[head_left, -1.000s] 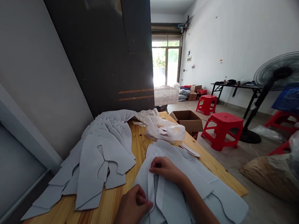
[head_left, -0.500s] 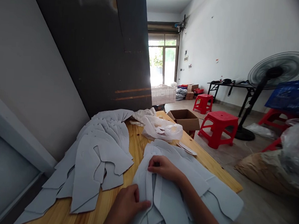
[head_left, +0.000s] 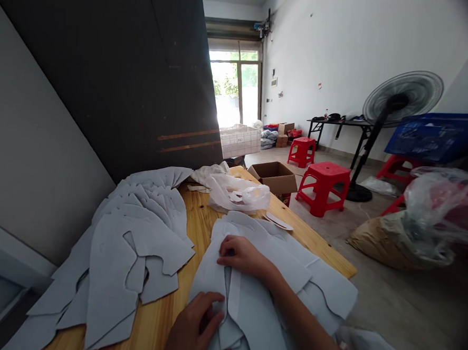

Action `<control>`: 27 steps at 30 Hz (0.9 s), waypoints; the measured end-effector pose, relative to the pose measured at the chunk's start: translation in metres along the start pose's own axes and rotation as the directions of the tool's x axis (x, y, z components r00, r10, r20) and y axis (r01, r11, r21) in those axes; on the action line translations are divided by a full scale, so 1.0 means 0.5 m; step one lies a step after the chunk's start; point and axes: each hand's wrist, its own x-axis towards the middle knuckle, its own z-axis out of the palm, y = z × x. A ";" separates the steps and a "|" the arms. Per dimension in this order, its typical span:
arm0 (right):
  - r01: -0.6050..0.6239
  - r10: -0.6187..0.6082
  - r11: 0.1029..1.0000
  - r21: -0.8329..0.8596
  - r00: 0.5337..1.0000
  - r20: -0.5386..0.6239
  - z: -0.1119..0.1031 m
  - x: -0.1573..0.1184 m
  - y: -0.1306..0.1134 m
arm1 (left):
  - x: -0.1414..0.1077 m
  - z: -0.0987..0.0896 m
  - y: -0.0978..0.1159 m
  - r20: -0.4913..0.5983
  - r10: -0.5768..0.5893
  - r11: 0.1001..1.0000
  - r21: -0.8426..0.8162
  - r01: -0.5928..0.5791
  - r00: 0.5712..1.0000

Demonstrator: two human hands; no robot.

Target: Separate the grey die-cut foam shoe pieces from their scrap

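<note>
Grey-white cut sheets (head_left: 265, 309) lie overlapped on the wooden table in front of me. The uppermost has a narrow slot running down its middle. My right hand (head_left: 239, 255) rests at the slot's upper end, fingers curled and tips together; whether they pinch the sheet is too small to tell. Lower down, my left hand (head_left: 201, 321) is beside the slot's left edge, thumb and forefinger apart, with nothing seen between them. To the left, a fanned pile of similar sheets (head_left: 113, 262) covers that side of the table.
A clear plastic bag (head_left: 238, 194) and thin curved pieces (head_left: 278, 221) lie at the wooden table's (head_left: 328, 250) far side. Beyond are a cardboard box (head_left: 273, 178), red stools (head_left: 324, 186) and a fan (head_left: 401, 100). A dark panel (head_left: 144, 85) stands behind the pile.
The view has turned to the right, so things sit further left. My left thumb and forefinger have parted and come off the slot's edge. My right hand stays at the slot's top.
</note>
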 end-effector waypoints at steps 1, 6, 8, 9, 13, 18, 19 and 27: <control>0.000 0.000 1.000 -0.009 1.000 -0.002 0.001 0.000 0.000 | 0.000 0.000 -0.001 0.002 0.000 1.000 0.003 0.000 1.000; 0.006 -0.006 0.999 -0.051 1.000 -0.008 0.004 0.000 0.001 | 0.003 0.000 -0.001 0.020 -0.003 1.000 0.024 0.002 1.000; 0.012 -0.013 0.998 -0.066 1.000 -0.012 0.005 0.000 -0.001 | 0.005 0.000 0.001 0.028 -0.014 0.999 0.038 0.013 1.000; 0.016 -0.017 0.997 -0.073 1.000 -0.016 0.006 0.000 -0.001 | 0.006 0.000 0.002 0.032 -0.018 0.999 0.044 0.017 0.999; 0.033 -0.036 0.994 -0.103 0.999 -0.032 0.011 0.001 0.000 | 0.009 -0.001 0.004 0.057 -0.030 0.998 0.066 0.026 0.998; 0.062 -0.069 0.988 -0.141 0.997 -0.045 0.016 0.002 0.009 | 0.012 -0.005 0.009 0.106 -0.036 0.995 0.096 0.026 0.994; 0.070 -0.078 0.986 -0.153 0.996 -0.047 0.017 0.002 0.011 | 0.012 -0.006 0.010 0.119 -0.038 0.994 0.108 0.025 0.992; 0.093 -0.107 0.969 -0.230 0.993 -0.049 0.020 0.000 0.013 | 0.012 -0.012 0.019 0.173 -0.028 0.982 0.190 -0.006 0.984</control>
